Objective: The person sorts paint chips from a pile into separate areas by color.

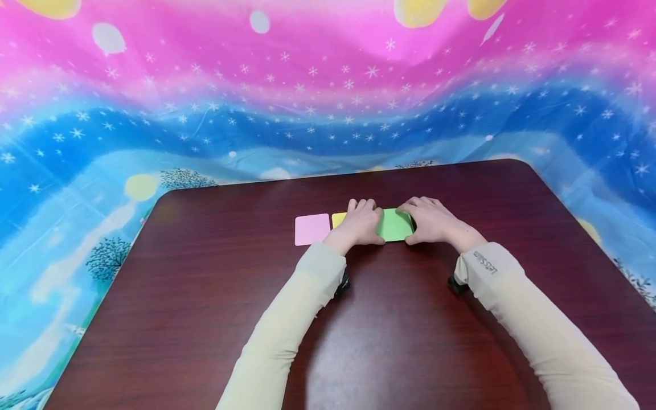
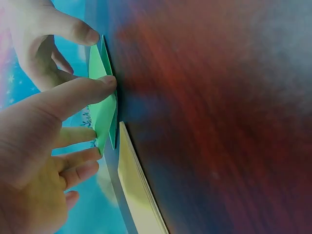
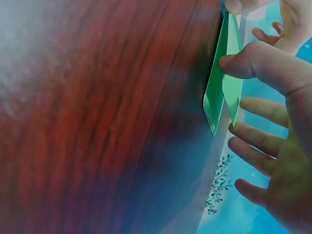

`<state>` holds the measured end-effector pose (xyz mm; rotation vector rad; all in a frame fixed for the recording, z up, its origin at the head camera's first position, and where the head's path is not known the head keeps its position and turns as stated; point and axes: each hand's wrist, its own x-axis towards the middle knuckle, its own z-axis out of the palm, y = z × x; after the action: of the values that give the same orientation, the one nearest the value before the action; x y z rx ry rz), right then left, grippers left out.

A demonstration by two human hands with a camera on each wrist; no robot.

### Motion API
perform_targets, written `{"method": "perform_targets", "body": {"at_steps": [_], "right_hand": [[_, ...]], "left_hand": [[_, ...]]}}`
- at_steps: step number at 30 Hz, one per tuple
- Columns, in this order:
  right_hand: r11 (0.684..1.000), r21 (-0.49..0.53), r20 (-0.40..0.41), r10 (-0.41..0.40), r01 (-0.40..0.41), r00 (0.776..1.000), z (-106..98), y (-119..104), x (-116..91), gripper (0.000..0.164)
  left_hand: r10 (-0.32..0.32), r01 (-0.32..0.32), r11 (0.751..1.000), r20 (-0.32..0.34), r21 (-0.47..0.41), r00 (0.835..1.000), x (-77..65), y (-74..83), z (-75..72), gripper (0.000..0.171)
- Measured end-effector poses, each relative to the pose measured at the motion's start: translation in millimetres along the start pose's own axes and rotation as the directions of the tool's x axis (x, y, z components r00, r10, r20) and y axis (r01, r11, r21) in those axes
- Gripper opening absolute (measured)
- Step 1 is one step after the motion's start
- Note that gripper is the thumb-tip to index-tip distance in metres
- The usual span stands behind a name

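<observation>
Both hands hold a green paper square (image 1: 394, 225) by its opposite ends. My left hand (image 1: 359, 224) grips the left end, thumb on the near edge and fingers on the far edge. At the right end my right hand (image 1: 434, 223) holds it the same way; its other fingers are spread in the right wrist view. Beneath it, a second green layer (image 3: 214, 100) lies close to the table, with a gap between the two. A yellow stack (image 2: 139, 195) sits just left, partly hidden by my left hand in the head view. Further left lies a pink square (image 1: 312, 230).
The dark wooden table (image 1: 230, 296) has rounded far corners. Behind and around it hangs a pink and blue patterned cloth (image 1: 328, 102). A black wrist device (image 1: 342, 283) shows under the left sleeve, and another (image 1: 458, 286) under the right.
</observation>
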<state>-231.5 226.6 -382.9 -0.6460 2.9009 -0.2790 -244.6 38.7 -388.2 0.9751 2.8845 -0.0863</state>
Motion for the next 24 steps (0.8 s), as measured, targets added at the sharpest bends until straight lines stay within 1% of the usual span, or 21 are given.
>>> {"method": "perform_targets", "body": {"at_steps": [4, 8, 13, 19, 22, 24], "right_hand": [[1.000, -0.005, -0.003, 0.012, -0.012, 1.000, -1.0, 1.6, 1.3, 0.068], [1.000, -0.010, 0.014, 0.016, -0.016, 1.000, -0.4, 1.9, -0.1, 0.065], [1.000, -0.010, 0.047, 0.011, -0.010, 0.999, 0.9, 1.7, -1.1, 0.061], [1.000, -0.030, 0.075, 0.010, -0.007, 0.997, -1.2, 1.8, -1.7, 0.058], [0.999, -0.036, 0.075, 0.001, 0.002, 0.997, -0.4, 1.0, -1.4, 0.058], [1.000, -0.029, 0.070, 0.000, 0.002, 0.998, 1.0, 1.4, -1.7, 0.058]], "left_hand": [[-0.004, 0.004, 1.000, 0.009, 0.004, 1.000, 5.0, 0.5, -0.8, 0.059], [-0.001, 0.002, 1.000, 0.027, -0.010, 1.000, 6.6, 1.7, -0.8, 0.060], [-0.013, 0.016, 0.999, 0.063, -0.041, 0.998, 4.2, 2.1, -0.3, 0.060], [-0.023, 0.028, 0.998, 0.079, -0.059, 0.997, 3.1, 2.1, -0.7, 0.060], [-0.023, 0.029, 0.998, 0.094, -0.062, 0.995, 2.0, 1.8, -1.5, 0.060], [-0.017, 0.025, 0.996, 0.100, -0.087, 0.995, 0.9, 0.8, -2.4, 0.059]]}}
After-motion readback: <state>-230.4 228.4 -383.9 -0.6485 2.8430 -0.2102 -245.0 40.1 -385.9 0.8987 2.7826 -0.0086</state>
